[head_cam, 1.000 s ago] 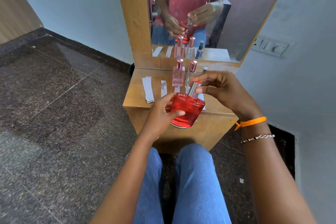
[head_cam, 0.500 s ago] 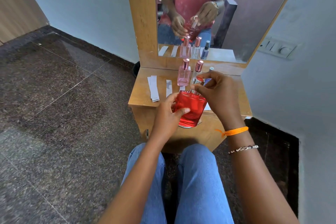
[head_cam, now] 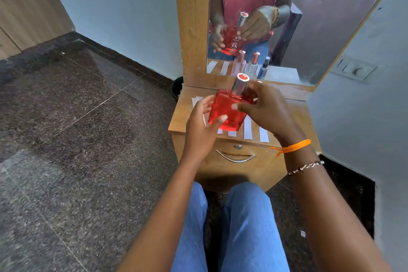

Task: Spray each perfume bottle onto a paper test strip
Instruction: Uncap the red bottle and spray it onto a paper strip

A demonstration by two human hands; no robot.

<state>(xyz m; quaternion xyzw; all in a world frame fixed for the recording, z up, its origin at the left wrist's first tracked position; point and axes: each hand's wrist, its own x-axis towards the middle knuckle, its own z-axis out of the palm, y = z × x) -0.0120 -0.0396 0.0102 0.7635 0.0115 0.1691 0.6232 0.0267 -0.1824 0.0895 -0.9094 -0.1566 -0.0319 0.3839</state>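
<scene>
Red bottle (head_cam: 227, 110) held in both hands above table edge (head_cam: 176, 129).

left hand (head_cam: 204, 127): grips red perfume bottle (head_cam: 227, 111) from the left side, thumb on its near face
right hand (head_cam: 268, 110): holds bottle's right shoulder, fingers by the silver cap (head_cam: 241, 84)
bottle: upright, slightly tilted, lifted above dresser top (head_cam: 298, 112)
paper strips (head_cam: 248, 128): flat along front edge, more at left edge
mirror (head_cam: 320, 17): rises from back edge, reflects hands, bottle and three small bottles
drawer handle (head_cam: 235, 158): front face, below keyhole
</scene>
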